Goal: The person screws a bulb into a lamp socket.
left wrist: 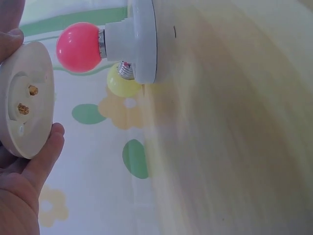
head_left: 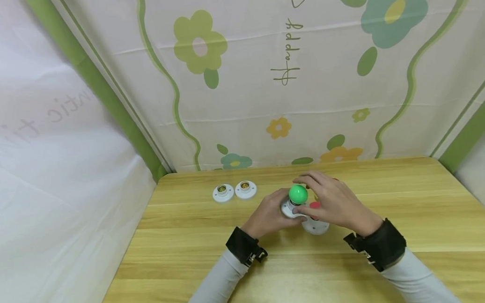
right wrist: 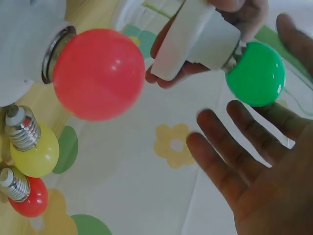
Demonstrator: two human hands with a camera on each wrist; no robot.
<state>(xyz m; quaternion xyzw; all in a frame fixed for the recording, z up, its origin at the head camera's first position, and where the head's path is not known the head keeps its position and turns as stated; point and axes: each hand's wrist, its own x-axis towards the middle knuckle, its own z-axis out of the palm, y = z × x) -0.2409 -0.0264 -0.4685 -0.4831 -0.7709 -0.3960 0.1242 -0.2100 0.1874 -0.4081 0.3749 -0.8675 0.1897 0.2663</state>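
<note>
My left hand (head_left: 268,215) grips a round white lamp socket (left wrist: 41,98) by its rim, raised off the table, with the underside facing the left wrist camera. A green bulb (right wrist: 257,74) sits in that socket. Around the bulb hover the spread fingers of my right hand (right wrist: 274,166); the thumb stands apart from it, and the index finger is close behind, contact unclear. Just beside, a red bulb (right wrist: 98,73) is seated in another white socket (head_left: 315,227) on the table, partly hidden by my right hand in the head view.
Loose on the table lie a yellow bulb (right wrist: 36,152) and a second red bulb (right wrist: 30,198), behind the seated red one. Two white sockets without bulbs (head_left: 223,192) stand at the back left. A printed curtain (head_left: 247,99) borders the wooden table (head_left: 183,268).
</note>
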